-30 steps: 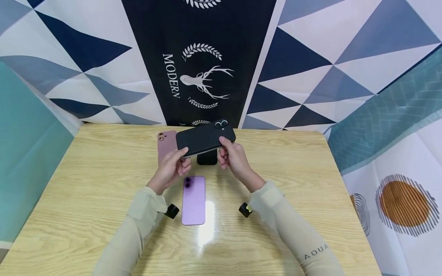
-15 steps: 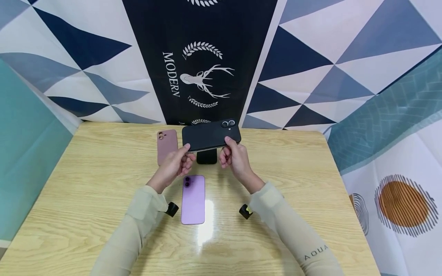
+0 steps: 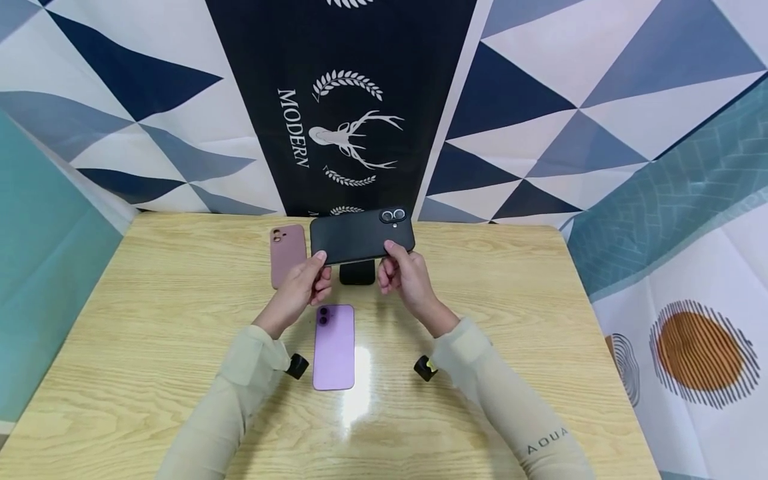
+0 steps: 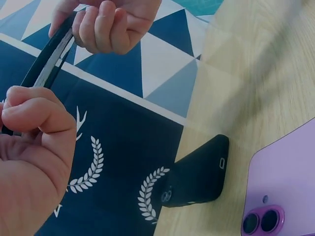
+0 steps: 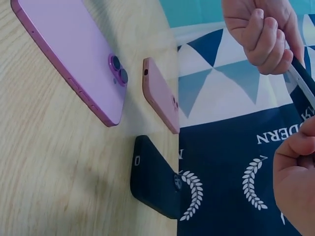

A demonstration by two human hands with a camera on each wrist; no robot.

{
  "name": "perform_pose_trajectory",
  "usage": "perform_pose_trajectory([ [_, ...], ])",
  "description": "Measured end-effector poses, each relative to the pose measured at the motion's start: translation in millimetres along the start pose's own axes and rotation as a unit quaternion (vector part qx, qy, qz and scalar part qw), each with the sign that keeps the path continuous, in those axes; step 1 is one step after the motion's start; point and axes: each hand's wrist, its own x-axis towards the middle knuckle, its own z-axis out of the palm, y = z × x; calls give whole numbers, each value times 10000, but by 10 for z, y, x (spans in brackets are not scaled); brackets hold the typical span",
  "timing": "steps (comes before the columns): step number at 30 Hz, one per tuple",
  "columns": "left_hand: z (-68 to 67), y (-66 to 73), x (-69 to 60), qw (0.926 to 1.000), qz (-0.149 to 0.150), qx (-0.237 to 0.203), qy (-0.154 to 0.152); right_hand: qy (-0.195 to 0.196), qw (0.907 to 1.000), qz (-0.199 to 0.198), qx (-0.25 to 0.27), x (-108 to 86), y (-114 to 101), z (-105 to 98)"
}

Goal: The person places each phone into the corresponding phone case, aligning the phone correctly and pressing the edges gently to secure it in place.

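A phone in a black case [image 3: 354, 235], its two camera lenses upward, is held above the table's far side by both hands. My left hand [image 3: 295, 292] pinches its near left edge with the thumb on top and fingers curled below. Near the opposite end, my right hand [image 3: 411, 280] grips it the same way. A pale strip [image 4: 49, 66] shows along its edge in the left wrist view. Partly hidden beneath lies a black phone case [image 5: 152, 179] with a port cutout. Left of it is a pink phone case [image 3: 287, 253]. A purple phone [image 3: 334, 350] lies nearer me, back up.
The wooden table [image 3: 180, 333] meets a hanging patterned cloth [image 3: 516, 120] at its far edge. Small black devices, one at each wrist, hang by the sleeves [image 3: 474, 360]. Bright glare lies beside the purple phone.
The held phone has shifted slightly right, then a little back left, and its tilt has lessened. Both hands keep their hold on it. The things on the table have stayed put.
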Motion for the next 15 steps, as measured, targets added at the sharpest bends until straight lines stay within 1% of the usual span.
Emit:
perform_pose_trajectory([
  [3, 0, -12, -1, 10000, 34, 42, -73, -29, 9998, 191, 77, 20, 3, 6],
  [6, 14, -22, 7, 9997, 60, 45, -212, -102, 9991, 373, 142, 41, 18, 7],
  [11, 21, -22, -5, 9988, 45, 10, -483, -134, 9988, 398, 264, 53, 24, 15],
  [15, 22, -19, -28, 9982, 12, -40, -600, -125, 9986, 401, 317, 56, 12, 36],
])
